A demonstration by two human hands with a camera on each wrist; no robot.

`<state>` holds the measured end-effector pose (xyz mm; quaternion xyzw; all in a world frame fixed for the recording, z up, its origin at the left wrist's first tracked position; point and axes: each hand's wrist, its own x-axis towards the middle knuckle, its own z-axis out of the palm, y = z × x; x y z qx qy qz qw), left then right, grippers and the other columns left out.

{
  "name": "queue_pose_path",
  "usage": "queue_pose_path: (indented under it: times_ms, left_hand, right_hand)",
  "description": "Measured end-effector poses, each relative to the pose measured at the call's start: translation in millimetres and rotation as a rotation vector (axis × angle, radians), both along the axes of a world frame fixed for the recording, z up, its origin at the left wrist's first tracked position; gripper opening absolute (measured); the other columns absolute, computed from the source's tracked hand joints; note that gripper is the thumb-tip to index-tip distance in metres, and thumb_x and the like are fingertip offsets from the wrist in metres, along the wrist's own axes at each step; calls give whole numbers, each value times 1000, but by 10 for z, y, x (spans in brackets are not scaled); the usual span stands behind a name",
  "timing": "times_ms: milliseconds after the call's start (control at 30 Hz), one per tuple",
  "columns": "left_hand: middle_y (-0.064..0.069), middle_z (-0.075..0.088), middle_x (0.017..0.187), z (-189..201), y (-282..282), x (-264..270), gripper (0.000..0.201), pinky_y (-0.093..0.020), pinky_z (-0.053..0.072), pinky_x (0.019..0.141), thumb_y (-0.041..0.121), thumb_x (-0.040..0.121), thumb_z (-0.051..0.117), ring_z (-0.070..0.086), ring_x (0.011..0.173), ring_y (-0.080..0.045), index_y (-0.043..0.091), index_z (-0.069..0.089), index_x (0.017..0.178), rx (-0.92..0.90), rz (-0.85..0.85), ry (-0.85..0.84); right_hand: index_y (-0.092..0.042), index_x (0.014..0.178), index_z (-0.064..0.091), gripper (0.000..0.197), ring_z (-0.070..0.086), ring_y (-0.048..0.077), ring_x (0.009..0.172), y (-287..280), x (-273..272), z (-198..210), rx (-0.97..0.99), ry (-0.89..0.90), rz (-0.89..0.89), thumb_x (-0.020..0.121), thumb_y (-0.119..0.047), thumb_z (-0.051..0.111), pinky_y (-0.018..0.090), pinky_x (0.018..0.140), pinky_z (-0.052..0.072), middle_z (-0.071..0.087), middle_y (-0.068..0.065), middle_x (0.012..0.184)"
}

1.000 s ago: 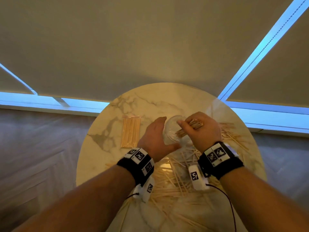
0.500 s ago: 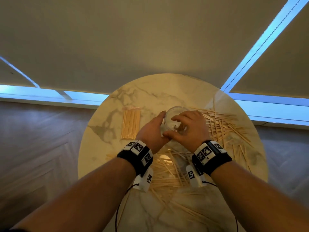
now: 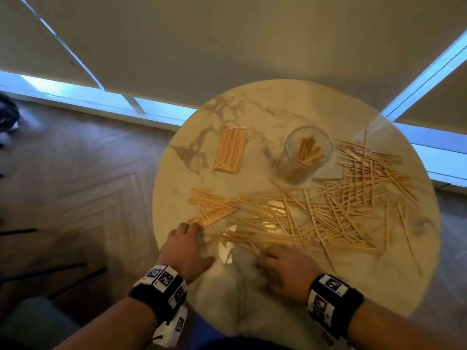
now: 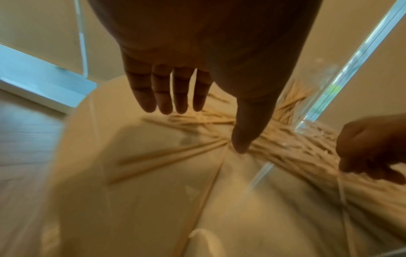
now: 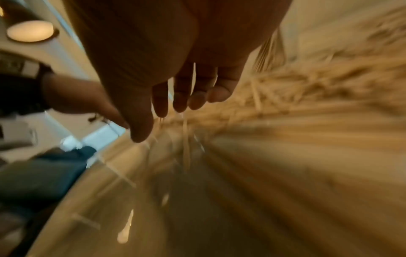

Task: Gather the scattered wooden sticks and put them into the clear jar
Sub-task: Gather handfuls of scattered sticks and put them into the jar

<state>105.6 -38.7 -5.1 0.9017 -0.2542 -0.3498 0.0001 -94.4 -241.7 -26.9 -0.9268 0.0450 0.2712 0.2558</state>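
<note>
The clear jar [image 3: 307, 155] stands upright at the back of the round marble table [image 3: 252, 311] with a small bunch of sticks inside it. Loose wooden sticks [image 3: 303, 218] lie scattered across the middle and right of the table. My left hand [image 3: 188, 229] lies over the near left end of the pile; its fingers [image 4: 171, 104] are straight and spread and hold nothing. My right hand [image 3: 265, 257] sits at the near edge of the pile, its fingers [image 5: 182, 104] loosely bent just above the sticks [image 5: 285, 113], with nothing between them and the thumb. The right wrist view is motion-blurred.
A sealed packet of sticks [image 3: 230, 150] lies left of the jar. The table edge runs close by my left hand, with wood floor [image 3: 88, 185] beyond it. Blinds and window frames stand behind the table.
Both hands have left the jar and drawn back to the near side of the stick pile. The bundle my right hand held now stands in the jar.
</note>
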Motion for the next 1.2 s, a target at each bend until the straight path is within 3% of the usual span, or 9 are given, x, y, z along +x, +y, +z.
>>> queue_pose_path:
  times_ms: [133,300,400,533,633,733,900,1067,1200]
  left_hand:
    - [-3,43,145,-147,151,-100,89,-44,48,106,62,74,70,48,129,-29,21,37,146,89,-11,3]
    - [-2,53,136,-241,-25,-92,44,-42,50,97,35,90,60,54,121,-28,21,52,130,-15,-122,5]
    - [-2,54,135,-277,-177,-27,33,-42,47,97,22,97,48,54,122,-29,22,59,128,-39,-291,-24]
    - [-1,52,137,-269,-275,174,39,-41,48,95,32,95,57,51,122,-28,25,56,133,-114,-362,-123]
    - [1,46,141,-175,-166,360,77,-43,50,99,58,82,71,47,126,-27,26,42,146,-135,-218,-120]
    - [2,39,145,-138,83,465,104,-45,51,102,67,69,75,43,131,-27,26,29,153,-58,-131,-87]
    - [3,45,137,-235,183,493,74,-41,51,96,52,76,70,49,124,-25,25,46,140,-54,-179,-56]
    - [-3,51,139,-375,25,573,49,-44,50,97,39,92,62,51,123,-30,20,54,137,-182,-168,-125]
    - [-9,44,146,-460,1,622,74,-41,42,109,42,89,73,49,128,-33,17,40,150,-273,-12,-128]
  right_hand:
    - [-33,140,51,47,46,26,127,94,21,-189,-17,36,-16,94,-41,53,39,99,49,46,-4,142]
    - [-29,132,62,38,51,22,125,-46,199,-244,-69,-29,-111,96,-35,54,34,101,48,54,-6,137]
    - [-31,129,65,33,52,20,124,-148,335,-222,-85,-52,-162,98,-28,53,35,104,46,57,-8,132]
    - [-30,127,66,32,54,21,119,-244,577,-110,-136,-78,-208,96,-30,57,36,98,50,59,-6,125]
    - [-28,133,59,50,50,26,123,-202,861,-3,-156,-183,-158,85,-41,69,42,99,50,56,-1,132]
    - [-26,150,40,92,38,29,139,-58,1261,54,-167,-193,-112,74,-62,75,48,112,42,41,4,153]
    - [-19,159,16,126,26,30,147,209,1822,-80,-242,-83,3,63,-67,81,52,120,30,25,6,162]
    - [-20,149,40,81,41,29,133,271,1874,-141,-258,-61,142,79,-39,75,45,109,40,41,5,149]
    - [-18,137,52,56,48,30,122,274,1814,-160,-197,-31,109,84,-28,67,44,99,47,50,6,139]
